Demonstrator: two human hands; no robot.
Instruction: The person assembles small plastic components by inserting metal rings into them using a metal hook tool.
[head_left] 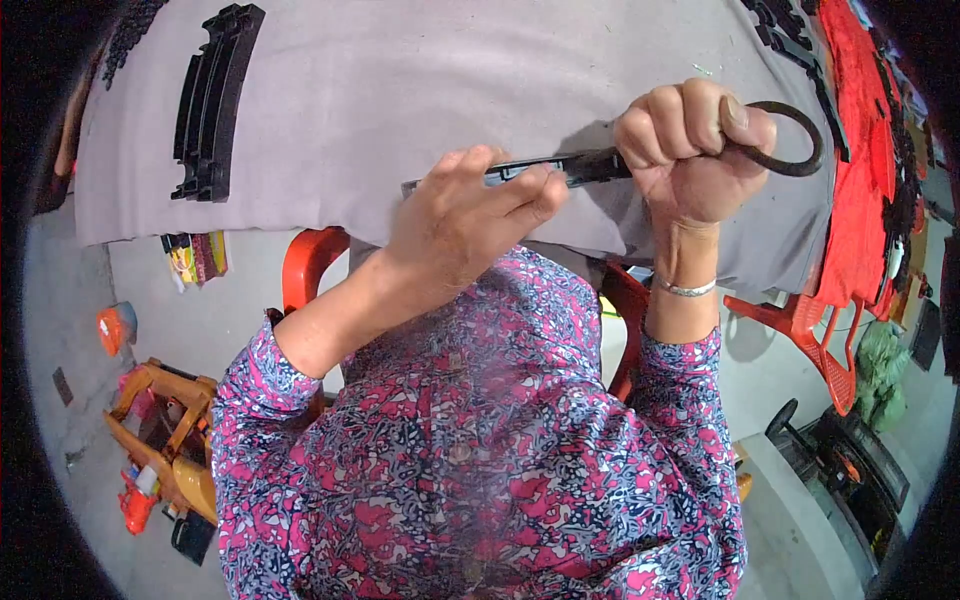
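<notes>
Just above the near edge of the cloth-covered table, my left hand [465, 215] is closed around a long, narrow black plastic strip [590, 168]. The strip runs sideways toward my right hand, and its left part is mostly covered by my fingers. My right hand [688, 145], closed in a fist, grips a ring-handled tool [816, 140] at the strip's right end. Its dark loop sticks out to the right beyond my thumb; the working end is hidden in my fist. Whether the tool touches the strip, I cannot tell.
On the grey cloth [400, 80], several slotted black strips [215, 105] lie together at left. More black parts [800, 45] sit at the far right beside a red cloth [855, 150]. A red chair [312, 265] stands at the near edge, and a wooden chair [165, 425] lower left.
</notes>
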